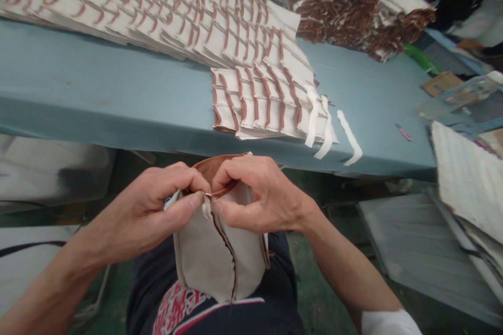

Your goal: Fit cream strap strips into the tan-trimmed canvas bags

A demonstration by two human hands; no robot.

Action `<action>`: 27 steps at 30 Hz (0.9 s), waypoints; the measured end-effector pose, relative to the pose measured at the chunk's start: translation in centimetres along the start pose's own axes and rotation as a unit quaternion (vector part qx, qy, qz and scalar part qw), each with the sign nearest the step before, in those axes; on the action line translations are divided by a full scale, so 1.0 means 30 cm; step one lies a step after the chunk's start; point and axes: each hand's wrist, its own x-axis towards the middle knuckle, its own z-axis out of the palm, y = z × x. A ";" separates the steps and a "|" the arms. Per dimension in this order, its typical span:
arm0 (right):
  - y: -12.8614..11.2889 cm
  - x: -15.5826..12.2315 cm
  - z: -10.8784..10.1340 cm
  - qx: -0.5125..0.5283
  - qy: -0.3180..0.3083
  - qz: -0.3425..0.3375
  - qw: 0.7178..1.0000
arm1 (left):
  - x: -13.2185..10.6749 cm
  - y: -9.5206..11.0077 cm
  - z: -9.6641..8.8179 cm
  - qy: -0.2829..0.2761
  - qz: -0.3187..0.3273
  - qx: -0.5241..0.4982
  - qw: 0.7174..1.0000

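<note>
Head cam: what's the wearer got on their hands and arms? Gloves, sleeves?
No gloves, rings or watch: left hand and right hand are bare, forearms uncovered. A white cloth wraps the right arm near the elbow; sleeve or bandage, cannot tell.

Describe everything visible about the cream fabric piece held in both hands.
The cream canvas piece with brown edging looks like stiff woven cloth, seemingly doubled. It hangs upright over the dark-clothed lap. A dark brown seam runs wavily down its middle, and a tan strap loops across its top. The left hand and right hand pinch its top edge, thumbs meeting near the seam.
</note>
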 end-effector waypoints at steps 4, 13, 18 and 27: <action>-0.013 0.007 -0.011 0.009 -0.005 0.019 1.000 | 0.011 0.029 -0.004 0.005 -0.007 -0.005 1.000; -0.014 0.021 -0.010 0.062 -0.045 0.081 0.994 | 0.007 0.034 -0.011 -0.038 -0.069 -0.014 0.997; -0.029 0.037 -0.025 0.064 -0.076 0.131 0.986 | 0.016 0.040 -0.019 -0.046 -0.063 -0.011 0.997; -0.055 0.054 -0.032 0.063 -0.116 0.170 0.977 | 0.007 0.037 -0.044 -0.098 -0.099 -0.062 0.988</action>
